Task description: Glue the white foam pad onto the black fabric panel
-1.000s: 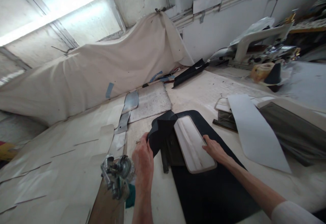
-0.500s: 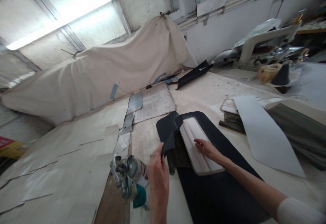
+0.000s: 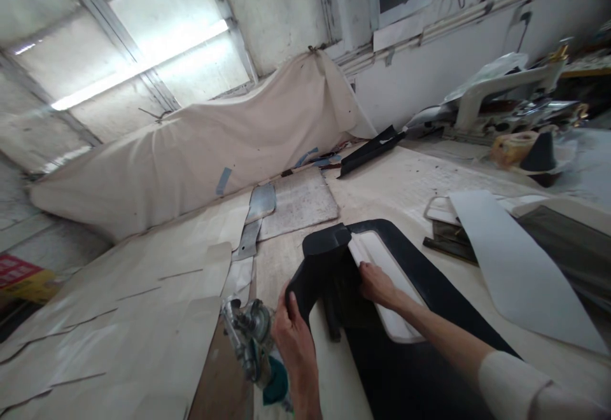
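Note:
My left hand [image 3: 294, 337] pinches the edge of a black sheet flap [image 3: 327, 240], thumb on top; the material looks like leather or vinyl and is bent upward. My right hand [image 3: 379, 285] rests at the left edge of a white oblong panel [image 3: 403, 315], its fingers curled closed; what they hold, if anything, is hidden. Beneath the panel lies a large black sheet [image 3: 410, 375]. Dark strips of fabric [image 3: 331, 312] hang between the flap and the panel. Close by my left hand stands a metal spray gun [image 3: 248, 331] with a teal band.
Stacked cream sheets [image 3: 143, 331] cover the left side. Toward the right lie a white cut piece [image 3: 515, 267] and dark fabric [image 3: 563, 242]. A sewing machine [image 3: 491, 95] stands at the back right. A cream cloth [image 3: 200, 146] drapes along the wall.
My left hand has folded the black flap further over toward me. My right hand has moved to the panel's left edge, its fingers now curled in. The view has shifted slightly.

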Demonstrator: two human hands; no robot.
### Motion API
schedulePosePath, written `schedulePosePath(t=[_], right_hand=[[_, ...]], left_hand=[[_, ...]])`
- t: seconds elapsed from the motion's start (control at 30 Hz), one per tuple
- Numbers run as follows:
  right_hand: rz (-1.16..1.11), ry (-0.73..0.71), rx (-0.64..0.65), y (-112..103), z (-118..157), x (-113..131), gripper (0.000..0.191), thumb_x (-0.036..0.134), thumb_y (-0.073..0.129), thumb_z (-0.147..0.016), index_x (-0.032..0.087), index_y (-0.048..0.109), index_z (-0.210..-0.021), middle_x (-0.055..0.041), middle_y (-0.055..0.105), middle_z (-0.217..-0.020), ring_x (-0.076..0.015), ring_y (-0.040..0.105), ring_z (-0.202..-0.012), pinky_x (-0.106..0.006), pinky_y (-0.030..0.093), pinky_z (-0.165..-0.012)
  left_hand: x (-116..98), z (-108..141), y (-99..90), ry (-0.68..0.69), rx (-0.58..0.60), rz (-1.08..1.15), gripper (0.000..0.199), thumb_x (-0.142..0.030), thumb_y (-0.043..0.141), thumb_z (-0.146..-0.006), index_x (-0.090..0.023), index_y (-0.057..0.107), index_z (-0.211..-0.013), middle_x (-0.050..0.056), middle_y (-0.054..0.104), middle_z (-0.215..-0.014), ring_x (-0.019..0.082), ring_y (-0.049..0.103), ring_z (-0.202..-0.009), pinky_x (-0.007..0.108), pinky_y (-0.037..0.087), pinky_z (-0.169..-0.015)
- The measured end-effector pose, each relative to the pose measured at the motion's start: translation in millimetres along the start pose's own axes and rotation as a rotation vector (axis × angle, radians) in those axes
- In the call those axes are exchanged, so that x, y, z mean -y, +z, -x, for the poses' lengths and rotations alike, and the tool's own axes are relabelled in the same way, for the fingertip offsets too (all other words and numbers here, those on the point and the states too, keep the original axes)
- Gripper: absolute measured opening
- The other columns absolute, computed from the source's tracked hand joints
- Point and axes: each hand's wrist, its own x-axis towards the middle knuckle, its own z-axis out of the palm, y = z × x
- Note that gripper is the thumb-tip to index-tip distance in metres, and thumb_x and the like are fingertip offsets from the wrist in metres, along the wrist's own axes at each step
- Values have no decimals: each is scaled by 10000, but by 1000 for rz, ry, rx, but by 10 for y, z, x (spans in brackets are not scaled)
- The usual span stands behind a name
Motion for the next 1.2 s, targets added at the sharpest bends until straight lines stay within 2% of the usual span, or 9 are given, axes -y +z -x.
schedulePosePath(t=[0.13,0.27,0.4,0.47,0.7,0.9,1.1,1.17,1.2], right_hand=[[-56,18,11,-210,-32,-433,124,221,501,-886,120,570,-907,-20,586,-825,-147,565,-785,-313,457,-733],[-122,-5,34,-285,-51,-703,146,202,479,-894,128,602,-868,0,606,-771,-136,579,-741,-285,456,-700],[-132,-79,24,-196,-84,-715,162,128,441,-869,130,603,-870,-8,616,-769,-141,582,-750,-273,435,-699],[-108,-115,6,-147,-84,-691,192,104,411,-854,130,598,-891,-33,623,-802,-153,583,-789,-267,418,-711],[79,-237,-53,-88,3,-519,242,84,390,-848,66,556,-1024,-131,597,-944,-207,555,-916,-276,392,-798],[215,-242,-39,-37,37,-235,156,84,426,-872,89,542,-977,-69,579,-902,-159,564,-781,-288,445,-691],[269,-241,-44,-30,90,-71,164,173,435,-880,84,549,-958,-108,567,-919,-223,573,-808,-297,441,-615],[278,-230,-49,-41,119,-54,203,229,443,-879,87,545,-983,-119,561,-933,-257,572,-839,-313,442,-614],[282,-223,-53,-47,132,-49,221,250,447,-876,91,540,-1000,-120,558,-942,-270,570,-852,-322,444,-617]], left_hand=[[114,229,-34,70,66,60,377,-318,368,-849,-155,573,-1121,117,623,-1140,193,565,-1078,349,442,-957],[418,638,125,375,424,98,403,-162,369,-817,-266,564,-1154,54,603,-1186,180,504,-1155,364,428,-991],[880,1062,489,645,741,66,490,-150,438,-745,-287,520,-1208,55,600,-1193,227,456,-1205,404,435,-984],[1073,1229,664,680,874,-4,493,-198,481,-730,-309,511,-1209,39,612,-1178,253,455,-1205,426,443,-968],[1280,1416,900,753,968,-154,281,-399,412,-829,-350,553,-1067,-61,658,-1086,226,486,-1168,398,422,-913],[1175,1266,854,958,1027,-209,273,-293,472,-810,-359,539,-1067,-57,679,-1015,175,468,-1176,332,375,-908],[980,1223,779,790,1302,-92,380,-431,581,-731,-352,542,-1100,9,576,-1227,289,411,-1226,508,331,-970],[836,1067,794,598,1218,-52,496,-495,601,-695,-344,515,-1159,23,542,-1269,304,400,-1232,509,303,-1003],[767,939,822,465,1076,-70,544,-512,579,-706,-324,484,-1207,38,505,-1307,307,369,-1255,500,265,-1037]])
